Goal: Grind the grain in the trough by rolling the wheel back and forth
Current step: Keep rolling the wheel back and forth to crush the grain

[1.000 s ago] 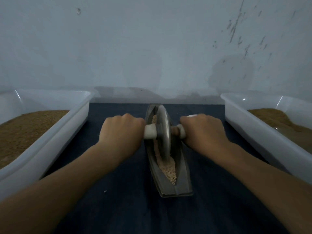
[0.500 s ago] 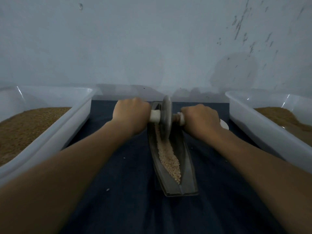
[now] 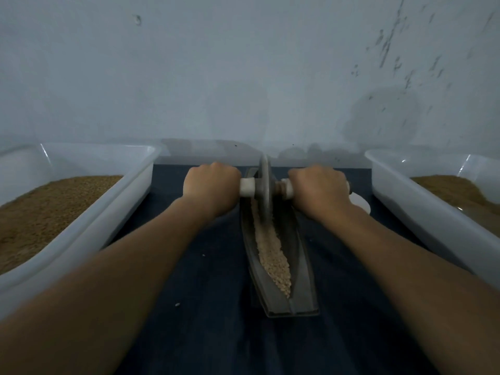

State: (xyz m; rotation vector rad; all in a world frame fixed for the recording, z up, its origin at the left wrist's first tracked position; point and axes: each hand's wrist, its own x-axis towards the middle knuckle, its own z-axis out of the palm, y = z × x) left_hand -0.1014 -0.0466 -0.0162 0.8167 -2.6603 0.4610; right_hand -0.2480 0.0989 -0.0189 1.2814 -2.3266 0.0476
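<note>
My left hand (image 3: 211, 186) and right hand (image 3: 319, 189) each grip the axle handle; the wheel (image 3: 264, 190) stands between them at the trough's (image 3: 300, 269) far end, grain (image 3: 273, 255) lying nearer me.

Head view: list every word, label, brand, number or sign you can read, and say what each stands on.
None: no readable text anywhere.
The wheel, its handle, the trough, the left tub, the right tub, the cloth and the wall carry no lettering.
The dark marks on the wall are scuffs, not writing.
</note>
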